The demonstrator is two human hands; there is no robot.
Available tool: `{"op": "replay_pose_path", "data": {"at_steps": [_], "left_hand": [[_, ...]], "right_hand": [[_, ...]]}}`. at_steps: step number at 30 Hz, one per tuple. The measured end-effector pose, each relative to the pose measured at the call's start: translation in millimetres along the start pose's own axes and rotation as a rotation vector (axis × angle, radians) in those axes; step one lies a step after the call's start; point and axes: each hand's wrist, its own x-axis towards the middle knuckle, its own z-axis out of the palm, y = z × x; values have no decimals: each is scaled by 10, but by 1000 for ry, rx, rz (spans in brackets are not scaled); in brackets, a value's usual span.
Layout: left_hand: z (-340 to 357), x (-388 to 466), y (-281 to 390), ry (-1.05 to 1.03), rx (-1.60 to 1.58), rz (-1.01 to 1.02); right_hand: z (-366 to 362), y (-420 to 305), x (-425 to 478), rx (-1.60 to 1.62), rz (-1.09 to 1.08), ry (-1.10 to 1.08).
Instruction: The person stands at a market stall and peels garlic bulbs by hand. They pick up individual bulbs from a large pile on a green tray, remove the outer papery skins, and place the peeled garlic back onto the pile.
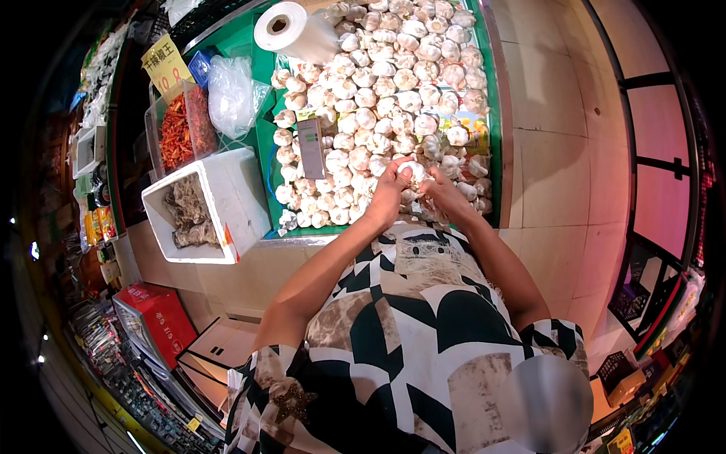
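Over the near edge of a green display bin [497,187], my left hand [390,190] grips a white garlic bulb [412,170] between thumb and fingers. Close beside it on the right, my right hand [443,190] has its fingers bent at the bulb's lower side. Whether the right fingers pinch a part of the bulb is too small to tell. Many loose garlic bulbs [363,122] cover the bin around and beyond both hands. A phone [311,148] with a lit screen lies on the bulbs to the left.
A roll of clear plastic bags [300,34] lies at the bin's far left. Left of the bin stand a white foam box [241,187], a clear tub of dried red chillies [184,127] and a plastic bag [229,93]. A red carton [156,320] sits lower left. Tiled floor [558,170] runs along the right.
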Motion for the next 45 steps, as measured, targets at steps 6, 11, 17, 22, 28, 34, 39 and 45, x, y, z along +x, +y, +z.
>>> {"op": "replay_pose_path", "data": {"at_steps": [6,11,17,22,28,34,39,45], "left_hand": [[-105,57,20,1,-217,-156],[0,13,149,-9,-346,-245],[5,-19,241,28,-304,-220],[24,29,94,33,-248,-190],[-51,2,129,-5,-349,-238],[-86,91,200,9,-423,-149],[-248,183,198,117,-505,-97],[-648,6,49,206,-65,-69]], "right_hand": [[-39,206,147,-490,-269,133],[-227,297,324,-600,-344,352],[-268,56,130,-202,-87,211],[-12,-1,85,-413,-220,153],[-120,13,131,-498,-256,314],[-279,391,173,-641,-589,233],[51,502,137,-1342,-386,-205],[-54,687,275,-1239,-552,-121]]}}
